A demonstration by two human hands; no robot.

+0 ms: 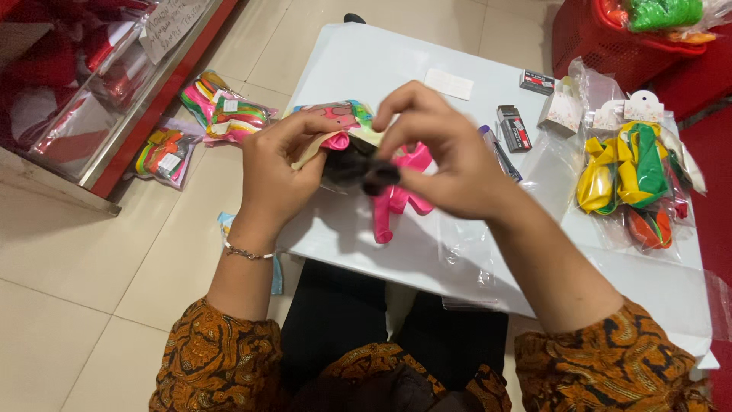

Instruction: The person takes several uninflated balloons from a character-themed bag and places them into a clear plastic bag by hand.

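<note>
Far to the left of the left hand [278,164], bags of bright balloons [225,111] lie on the floor; the left hand pinches a black balloon [358,172] and a bit of a pink balloon [396,194], just above the white tabletop [366,69]; the right hand [438,156] is right beside it, fingers closed on the same black balloon, with the pink one hanging under it. To the right of the right hand lie a pen [499,151], small boxes [515,128] and a clear bag of yellow and green balloons [629,172].
</note>
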